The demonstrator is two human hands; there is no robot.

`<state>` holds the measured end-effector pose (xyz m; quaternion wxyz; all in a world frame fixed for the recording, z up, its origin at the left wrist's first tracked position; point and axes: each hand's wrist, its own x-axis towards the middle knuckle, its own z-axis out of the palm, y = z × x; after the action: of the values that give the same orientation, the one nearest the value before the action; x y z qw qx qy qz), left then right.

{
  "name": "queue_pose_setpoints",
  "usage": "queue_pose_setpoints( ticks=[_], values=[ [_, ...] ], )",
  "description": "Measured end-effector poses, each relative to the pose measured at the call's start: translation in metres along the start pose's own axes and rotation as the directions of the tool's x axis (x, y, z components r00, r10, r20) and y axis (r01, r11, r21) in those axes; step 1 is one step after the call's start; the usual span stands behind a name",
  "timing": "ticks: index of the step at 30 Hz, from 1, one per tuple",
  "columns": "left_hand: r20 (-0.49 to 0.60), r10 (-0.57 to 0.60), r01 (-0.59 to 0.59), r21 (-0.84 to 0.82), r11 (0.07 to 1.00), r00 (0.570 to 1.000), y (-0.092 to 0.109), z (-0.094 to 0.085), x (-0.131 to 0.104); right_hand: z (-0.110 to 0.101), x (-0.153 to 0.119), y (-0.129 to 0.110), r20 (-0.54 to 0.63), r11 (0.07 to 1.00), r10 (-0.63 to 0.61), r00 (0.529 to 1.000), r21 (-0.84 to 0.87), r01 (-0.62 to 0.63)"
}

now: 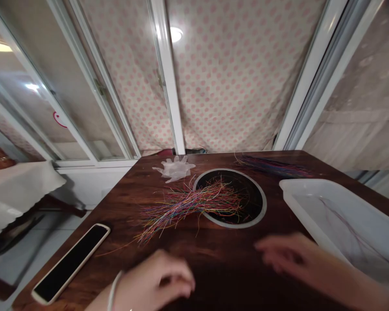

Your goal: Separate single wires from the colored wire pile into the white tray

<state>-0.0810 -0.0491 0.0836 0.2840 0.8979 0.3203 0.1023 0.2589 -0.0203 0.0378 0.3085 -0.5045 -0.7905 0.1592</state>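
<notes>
My left hand (164, 276), with a pale band at its wrist, is low in the middle of the head view. Its thumb and fingers are curled together in a pinch; whatever may be between them cannot be made out. Blurred by motion, my right hand (288, 257) is above the table near the white tub, its fingers also drawn together, with no object discernible in them. Beyond both hands lies a loose bundle of thin multicoloured wires (188, 203). Its right end rests over a round black plate with a grey rim (262, 207). Neither hand touches the bundle.
A white plastic tub (311, 216) at the right holds a few thin strands. Behind it lies a darker wire bundle (272, 166). A clear plastic glove (176, 168) is at the back left, a phone (73, 263) at the left edge of the dark wooden table (129, 190).
</notes>
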Motion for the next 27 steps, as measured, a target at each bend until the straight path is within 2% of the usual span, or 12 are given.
queue_pose_setpoints(
  ticks=[1,2,4,5,7,9,12,15,19,23,27],
  values=[
    [-0.073,-0.062,0.064,0.022,0.998,0.995,-0.007,-0.008,0.022,0.003,0.025,0.0,0.032,1.0,-0.023,0.999,0.019,0.022],
    [-0.192,-0.133,0.151,0.082,0.985,0.972,-0.015,-0.013,0.047,0.009,0.051,0.001,0.069,0.998,-0.052,0.996,0.044,0.049],
    [-0.379,-0.16,0.263,0.238,0.935,0.911,-0.037,-0.017,0.098,0.026,0.1,0.004,0.04,0.995,-0.097,0.994,0.014,0.097],
    [-0.427,-0.176,0.323,0.301,0.897,0.887,-0.049,-0.015,0.122,0.036,0.12,0.006,0.017,0.99,-0.123,0.992,-0.062,0.124],
    [-0.469,-0.198,0.377,0.327,0.866,0.861,-0.07,-0.008,0.159,0.056,0.148,0.013,-0.008,0.988,-0.119,0.993,-0.098,0.117],
    [-0.494,-0.197,0.396,0.339,0.853,0.847,-0.086,0.0,0.182,0.071,0.162,0.021,-0.018,0.987,-0.117,0.993,-0.116,0.114],
    [-0.503,-0.164,0.367,0.336,0.867,0.848,-0.098,0.008,0.192,0.081,0.164,0.032,-0.009,0.983,-0.137,0.991,-0.124,0.134],
    [-0.518,-0.146,0.336,0.294,0.895,0.843,-0.102,0.009,0.189,0.079,0.157,0.038,-0.004,0.978,-0.182,0.983,-0.105,0.18],
    [-0.527,-0.166,0.307,0.192,0.932,0.833,-0.107,0.005,0.186,0.077,0.144,0.038,-0.074,0.976,-0.217,0.973,-0.046,0.214],
    [-0.589,-0.298,0.411,0.063,0.91,0.751,-0.116,0.002,0.194,0.09,0.132,0.037,-0.184,0.978,-0.205,0.961,0.007,0.21],
    [-0.59,-0.431,0.499,-0.053,0.865,0.683,-0.127,0.002,0.21,0.103,0.124,0.036,-0.265,0.976,-0.202,0.943,0.029,0.217]
  ],
)
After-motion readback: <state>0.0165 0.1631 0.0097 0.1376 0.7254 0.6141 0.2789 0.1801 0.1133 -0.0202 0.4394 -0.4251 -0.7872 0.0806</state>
